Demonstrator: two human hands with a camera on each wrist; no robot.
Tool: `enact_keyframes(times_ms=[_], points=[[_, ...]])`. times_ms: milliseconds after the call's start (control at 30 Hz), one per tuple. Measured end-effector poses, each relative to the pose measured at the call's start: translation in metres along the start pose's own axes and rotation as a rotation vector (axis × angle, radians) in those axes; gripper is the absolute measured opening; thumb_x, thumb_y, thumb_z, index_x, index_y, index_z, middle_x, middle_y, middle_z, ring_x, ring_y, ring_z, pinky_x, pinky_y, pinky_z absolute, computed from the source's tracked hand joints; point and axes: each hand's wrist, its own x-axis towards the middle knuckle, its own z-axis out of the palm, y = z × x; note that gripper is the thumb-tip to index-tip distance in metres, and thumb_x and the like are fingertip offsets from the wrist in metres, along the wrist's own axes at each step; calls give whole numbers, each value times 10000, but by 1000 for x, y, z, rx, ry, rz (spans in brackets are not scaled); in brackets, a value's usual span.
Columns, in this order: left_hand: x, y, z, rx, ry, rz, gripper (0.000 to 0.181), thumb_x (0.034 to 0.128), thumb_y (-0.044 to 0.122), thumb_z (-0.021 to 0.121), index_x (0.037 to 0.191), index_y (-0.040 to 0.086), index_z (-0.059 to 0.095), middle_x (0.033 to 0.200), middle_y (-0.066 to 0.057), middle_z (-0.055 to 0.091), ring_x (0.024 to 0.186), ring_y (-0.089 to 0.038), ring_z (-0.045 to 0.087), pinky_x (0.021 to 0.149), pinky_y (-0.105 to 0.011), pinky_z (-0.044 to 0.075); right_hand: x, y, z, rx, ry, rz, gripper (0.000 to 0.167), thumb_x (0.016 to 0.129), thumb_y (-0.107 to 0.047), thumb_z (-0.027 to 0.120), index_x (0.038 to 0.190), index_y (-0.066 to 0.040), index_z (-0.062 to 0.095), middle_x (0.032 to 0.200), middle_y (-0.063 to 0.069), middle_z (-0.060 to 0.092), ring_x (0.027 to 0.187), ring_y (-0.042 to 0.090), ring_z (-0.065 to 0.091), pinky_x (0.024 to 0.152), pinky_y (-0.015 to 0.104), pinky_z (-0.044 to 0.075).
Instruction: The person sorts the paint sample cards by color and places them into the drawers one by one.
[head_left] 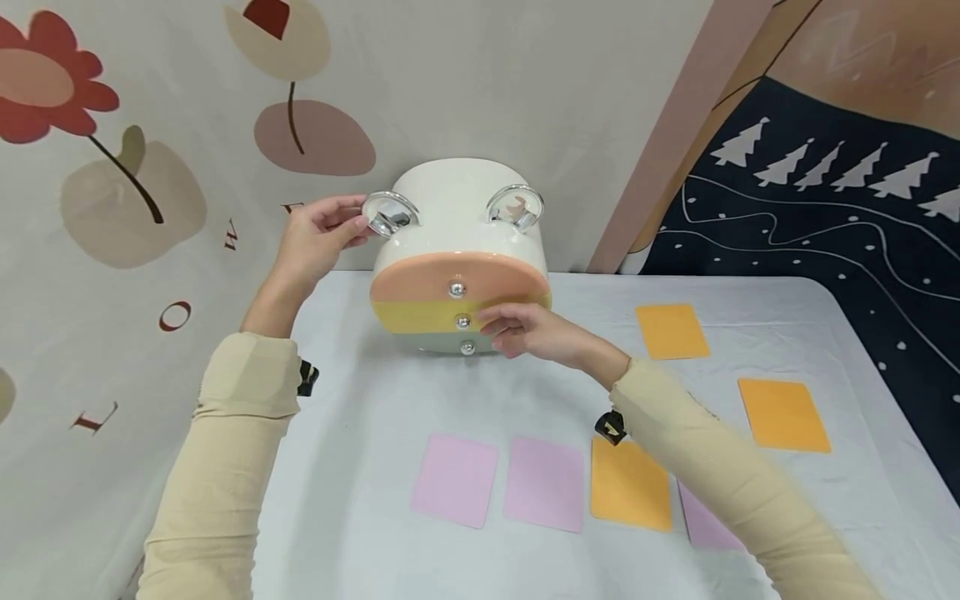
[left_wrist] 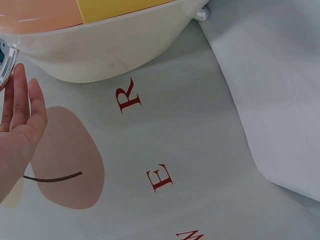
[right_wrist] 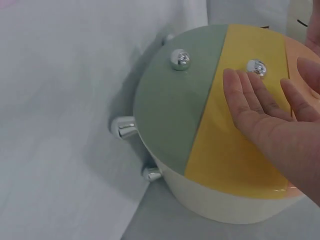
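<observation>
A small white rounded cabinet (head_left: 461, 187) stands on the table against the wall. Its front has an orange drawer (head_left: 420, 279), a yellow drawer (head_left: 412, 317) and a green drawer (head_left: 431, 342), each with a chrome knob. Two round chrome-rimmed ears rise from its top. My left hand (head_left: 318, 237) pinches the outer rim of the left ear (head_left: 392, 210) between thumb and index finger; its other fingers look straight in the left wrist view. Close to the yellow drawer's knob (right_wrist: 256, 67), my right hand (right_wrist: 272, 122) has its fingers extended, holding nothing.
Orange cards, one of them (head_left: 672, 331) right of the cabinet, and pink cards, including one (head_left: 454, 480) nearer me, lie on the white-covered table (head_left: 360, 500). A printed wall hanging (head_left: 450, 83) rises behind the cabinet. Dark patterned cloth (head_left: 847, 225) borders the right side.
</observation>
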Motion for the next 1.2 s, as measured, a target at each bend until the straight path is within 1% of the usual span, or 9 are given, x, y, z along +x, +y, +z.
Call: enact_keyframes(times_ms=[167,300,400,500,733,833,933,1067,1200], points=[[-1,1,1,31,-2,-5,350,888,107,585,1219,-4,557,1045,-62,620,836,-90,629,791,-214,520,7,9,4,14,-32,-8,515,860,105,454,1358,-3,384,1319,244,407,1083,331,490,915,444,455],[0,0,1,35,-7,-3,352,892,114,581,1227,8,554,1058,-64,617,838,-89,626,795,-216,519,12,15,5,32,-40,-34,561,851,113,468,1383,-26,357,1341,221,401,1117,375,471,909,396,466],[0,0,1,37,-12,-1,355,894,122,579,1232,19,554,1067,-64,616,845,-93,625,796,-215,518,15,18,5,66,-42,-49,574,849,123,473,1389,-19,340,1339,209,404,1149,434,430,916,407,461],[0,-1,1,33,-11,-2,353,895,118,578,1233,19,553,1068,-68,617,846,-96,627,793,-213,519,17,20,6,107,-51,-52,582,848,129,471,1393,-10,322,1348,201,392,1174,452,400,953,482,417],[0,-1,1,22,-7,4,343,893,94,577,1222,2,555,1038,-54,625,819,-74,629,782,-204,521,19,17,6,123,-65,-40,617,824,164,460,1398,-16,321,1380,172,382,1196,425,396,911,376,469],[-1,-1,1,9,-4,4,339,891,84,579,1217,-5,556,1010,-37,631,804,-69,633,771,-197,522,18,17,7,132,-74,-31,654,794,178,466,1400,-26,328,1387,160,383,1206,416,393,944,430,439],[-1,-1,1,27,-4,4,337,895,94,575,1220,5,558,1024,-47,629,812,-70,633,775,-197,520,15,17,8,132,-95,-25,672,784,178,472,1404,-37,329,1399,148,374,1227,395,385,954,420,431],[-2,0,0,58,-9,-7,348,902,120,567,1237,26,552,1073,-79,616,840,-84,630,794,-207,517,10,18,10,101,-123,-32,651,808,158,487,1406,-43,330,1395,143,382,1225,348,409,933,366,453],[-2,-1,-2,50,-28,-16,368,905,122,564,1263,39,535,1095,-77,605,838,-67,626,799,-208,515,2,21,15,57,-152,-53,638,826,136,517,1407,-49,332,1387,140,395,1208,325,435,927,352,458]])
